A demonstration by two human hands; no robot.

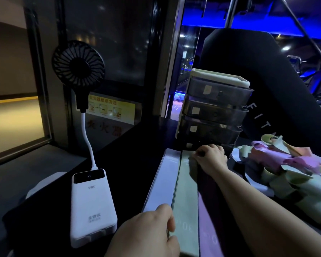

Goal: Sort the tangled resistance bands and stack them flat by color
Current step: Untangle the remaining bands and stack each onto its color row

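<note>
**Green band held flat**

Head view: left hand (143, 232) pinches the near end of the green band (185, 191), right hand (210, 154) its far end. It lies on the table (137, 164) between white band (161, 182) and purple band (208, 229). Uneven release could skew it across a neighbouring colour.

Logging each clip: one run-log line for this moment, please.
left hand grips green band near end | right hand holds far end | tangled pile at right unsorted

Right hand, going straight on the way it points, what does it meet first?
Probably the drawer unit, whose bottom tier sits just beyond the right hand at the far end of the green band; dim light leaves the gap unclear.
</note>
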